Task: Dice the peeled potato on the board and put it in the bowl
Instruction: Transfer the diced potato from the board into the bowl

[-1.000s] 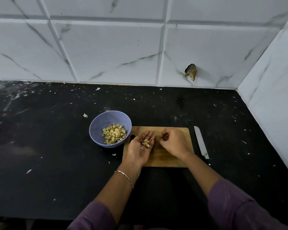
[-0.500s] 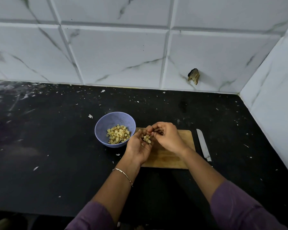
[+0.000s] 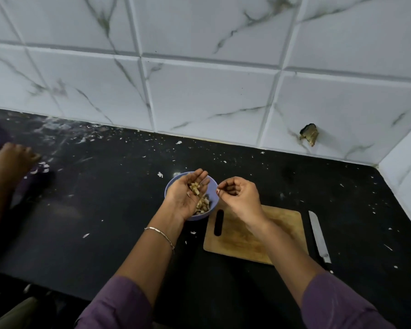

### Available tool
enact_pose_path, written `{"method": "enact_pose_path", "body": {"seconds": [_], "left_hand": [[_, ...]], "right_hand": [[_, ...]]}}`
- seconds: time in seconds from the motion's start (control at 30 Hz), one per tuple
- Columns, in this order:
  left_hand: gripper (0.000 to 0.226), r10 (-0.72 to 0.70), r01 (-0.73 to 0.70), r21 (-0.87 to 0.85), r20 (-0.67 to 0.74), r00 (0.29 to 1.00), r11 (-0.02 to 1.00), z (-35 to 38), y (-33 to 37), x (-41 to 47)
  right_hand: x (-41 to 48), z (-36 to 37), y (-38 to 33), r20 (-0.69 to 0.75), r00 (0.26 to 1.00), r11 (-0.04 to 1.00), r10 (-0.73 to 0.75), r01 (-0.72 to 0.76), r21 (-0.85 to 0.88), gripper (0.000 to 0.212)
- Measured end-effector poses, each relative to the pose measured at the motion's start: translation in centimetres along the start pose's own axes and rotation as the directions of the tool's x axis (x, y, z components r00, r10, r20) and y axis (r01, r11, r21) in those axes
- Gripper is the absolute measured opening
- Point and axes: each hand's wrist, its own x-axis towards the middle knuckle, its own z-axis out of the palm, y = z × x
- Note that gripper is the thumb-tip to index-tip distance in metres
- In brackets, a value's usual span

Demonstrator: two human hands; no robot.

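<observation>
White marble-look wall tiles (image 3: 199,91) at the back, black worktop (image 3: 105,210) below, littered with pale scraps (image 3: 160,174). Wooden cutting board (image 3: 237,243) sits just right of the bowl. We see no potato on its bare part, but the right forearm hides some of it.

Left hand (image 3: 188,198) is over the lavender bowl (image 3: 197,217), palm up, grip open with the fingers nearly straight, carrying a small heap of potato dice (image 3: 195,188). Right hand (image 3: 240,198) hovers beside it above the board's far corner, grip closed, fingers curled in. We see no piece in it.

More dice (image 3: 203,205) already lie in the bowl. Kitchen knife (image 3: 318,236) lies on the worktop along the board's right edge. Another person's hand (image 3: 12,160) is far left, well apart.

We judge this the last handful going in. Risks:
- The palm tips too fast or off-centre, so dice roll off its side or through the fingers onto the dirty worktop.
- Wet pieces stick to the skin and get left behind.
- The bowl looks light, so a knock from the left hand could shove or tip it.
- The right arm sweeping back could catch the knife.
</observation>
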Motion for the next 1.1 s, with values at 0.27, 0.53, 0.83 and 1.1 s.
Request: {"method": "enact_pose_path", "body": {"seconds": [0.27, 0.53, 0.83, 1.1], "left_hand": [[0.021, 0.183, -0.131, 0.408, -0.090, 0.979, 0.904, -2.5, 1.2, 2.8], [0.024, 0.177, -0.154, 0.440, -0.012, 0.984, 0.885, -3.0, 1.1, 3.1], [0.075, 0.037, -0.054, 0.244, 0.072, 0.997, 0.968, -3.1, 1.0, 3.0], [0.084, 0.087, -0.100, 0.305, 0.056, 0.995, 0.947, -2.8, 1.8, 2.7]], "right_hand": [[0.7, 1.6, 1.0, 0.004, 0.995, 0.995, 0.100, -0.100, -0.018, 0.015], [0.7, 2.4, 1.5, 0.045, 0.993, 0.990, 0.114, -0.109, -0.087, 0.017], [0.1, 4.5, -0.8, 0.415, 0.867, 0.792, -0.275, 0.449, -0.414, 0.061], [0.4, 3.5, 1.2, 0.284, 0.904, 0.569, -0.319, 0.423, -0.705, 0.034]]}}
